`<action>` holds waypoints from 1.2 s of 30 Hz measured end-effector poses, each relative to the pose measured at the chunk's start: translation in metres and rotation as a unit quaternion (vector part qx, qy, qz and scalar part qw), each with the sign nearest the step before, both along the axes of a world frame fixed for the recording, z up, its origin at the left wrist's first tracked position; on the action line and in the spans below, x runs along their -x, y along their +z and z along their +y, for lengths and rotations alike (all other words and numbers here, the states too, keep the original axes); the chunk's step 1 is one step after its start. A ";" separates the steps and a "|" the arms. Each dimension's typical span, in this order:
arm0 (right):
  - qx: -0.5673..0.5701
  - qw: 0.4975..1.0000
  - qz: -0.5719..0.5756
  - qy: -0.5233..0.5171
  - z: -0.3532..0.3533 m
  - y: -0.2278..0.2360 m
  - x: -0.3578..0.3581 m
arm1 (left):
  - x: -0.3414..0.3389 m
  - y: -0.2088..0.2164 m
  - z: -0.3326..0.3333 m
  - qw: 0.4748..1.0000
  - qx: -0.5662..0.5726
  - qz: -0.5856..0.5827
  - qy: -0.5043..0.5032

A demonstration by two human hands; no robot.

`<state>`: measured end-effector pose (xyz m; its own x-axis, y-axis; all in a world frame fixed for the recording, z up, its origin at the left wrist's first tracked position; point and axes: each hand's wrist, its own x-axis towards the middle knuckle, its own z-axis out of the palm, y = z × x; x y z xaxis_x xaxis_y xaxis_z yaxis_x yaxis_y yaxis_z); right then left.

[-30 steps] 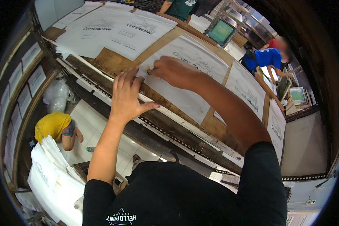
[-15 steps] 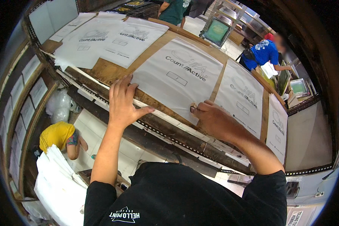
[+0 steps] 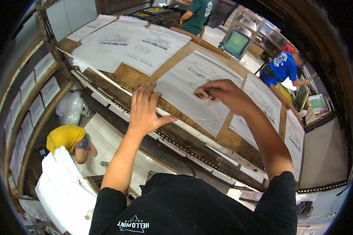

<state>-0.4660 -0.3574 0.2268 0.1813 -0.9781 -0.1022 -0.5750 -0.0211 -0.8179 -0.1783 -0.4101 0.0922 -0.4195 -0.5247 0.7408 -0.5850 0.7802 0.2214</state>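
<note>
a print workshop seen from above: a long wooden table [image 3: 133, 78] runs slantwise, covered with white printed fabric sheets laid in a row. the person's right hand [image 3: 223, 94] presses a small crumpled rag [image 3: 204, 94] onto the printed mark of the middle white sheet [image 3: 192, 98], fingers curled around it. the left hand [image 3: 145, 109] lies flat and open on the table's near edge, just beside that sheet. judging by the layout, every sheet in view already carries print, and this one is being touched up. no containers show clearly. below, a person in yellow [image 3: 64, 137] crouches beside a white stack [image 3: 64, 184].
</note>
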 end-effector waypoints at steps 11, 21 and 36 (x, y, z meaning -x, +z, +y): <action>0.315 0.906 0.211 0.190 -0.095 -0.032 -0.084 | -0.005 0.001 -0.001 1.000 -0.014 0.011 -0.006; 0.370 0.860 0.286 0.205 -0.086 -0.056 -0.088 | -0.002 0.000 -0.003 1.000 -0.012 0.009 -0.001; 0.254 0.874 0.350 0.222 -0.049 -0.035 -0.044 | -0.002 -0.004 -0.002 1.000 -0.001 -0.010 0.019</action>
<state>-0.4222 -0.4066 0.1923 0.6212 -0.7789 0.0860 -0.7739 -0.6270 -0.0895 -0.1762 -0.4117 0.0881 -0.4138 -0.5415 0.7318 -0.6188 0.7569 0.2102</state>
